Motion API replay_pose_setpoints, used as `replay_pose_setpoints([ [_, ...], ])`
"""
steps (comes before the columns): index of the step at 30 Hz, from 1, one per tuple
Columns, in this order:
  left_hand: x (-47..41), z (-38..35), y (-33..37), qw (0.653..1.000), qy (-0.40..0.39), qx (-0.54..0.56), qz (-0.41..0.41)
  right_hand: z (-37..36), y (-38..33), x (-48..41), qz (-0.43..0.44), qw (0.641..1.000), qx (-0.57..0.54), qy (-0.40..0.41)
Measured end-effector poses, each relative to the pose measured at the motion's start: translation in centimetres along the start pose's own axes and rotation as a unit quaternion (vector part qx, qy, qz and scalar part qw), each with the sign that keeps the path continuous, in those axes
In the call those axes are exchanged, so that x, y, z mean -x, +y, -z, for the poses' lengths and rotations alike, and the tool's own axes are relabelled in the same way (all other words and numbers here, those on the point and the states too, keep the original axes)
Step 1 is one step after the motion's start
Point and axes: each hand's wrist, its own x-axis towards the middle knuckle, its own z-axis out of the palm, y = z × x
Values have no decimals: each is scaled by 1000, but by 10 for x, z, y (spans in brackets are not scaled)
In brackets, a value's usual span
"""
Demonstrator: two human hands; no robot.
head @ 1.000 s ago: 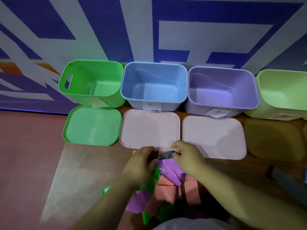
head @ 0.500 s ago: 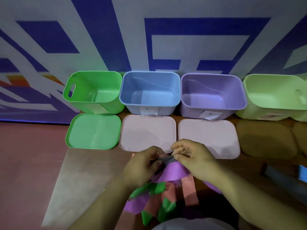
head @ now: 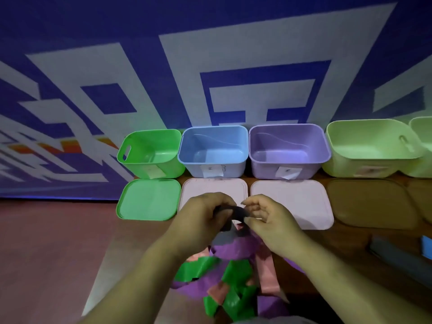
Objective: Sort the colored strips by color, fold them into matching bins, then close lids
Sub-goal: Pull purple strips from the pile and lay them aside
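Strips in green, purple and pink lie in a loose pile (head: 230,277) at the near side of the table (head: 131,242), between the forearms. Just above it, the left hand (head: 201,220) and right hand (head: 268,220) curl their fingers round a dark strip (head: 236,211), pinching it over the near rim of the pink lid (head: 215,187). Bare tabletop runs left of the pile to the slanting table edge, with red floor (head: 46,253) beyond. Ahead, a green lid (head: 147,199), a second pink lid (head: 294,202) and a brown lid (head: 371,202) lie flat side by side, fronting the open green bin (head: 167,170), blue bin (head: 191,170), purple bin (head: 261,170) and pale green bin (head: 339,168), which stand against the patterned wall (head: 210,54). A dark flat object (head: 397,256) lies to the right.
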Motion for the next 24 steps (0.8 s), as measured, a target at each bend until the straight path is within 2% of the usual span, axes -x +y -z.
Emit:
replay_pose_setpoints([
  [3,-2,7,26,999,28,-39,-19,3,-8,1,10,999,-34,0],
  [6,-5,8,47,997,64,-17,-30,9,-13,2,24,999,-38,-15],
  [9,-9,5,64,996,79,14,-40,21,-16,8,35,999,6,6],
  [14,-16,-9,74,994,108,-6,-26,72,-8,29,16,1000,-18,5],
  [20,-28,-67,64,999,24,-40,5,165,24,80,-7,995,61,-73],
  [24,-43,-120,70,998,-49,10,43,217,55,118,-64,989,108,-75],
])
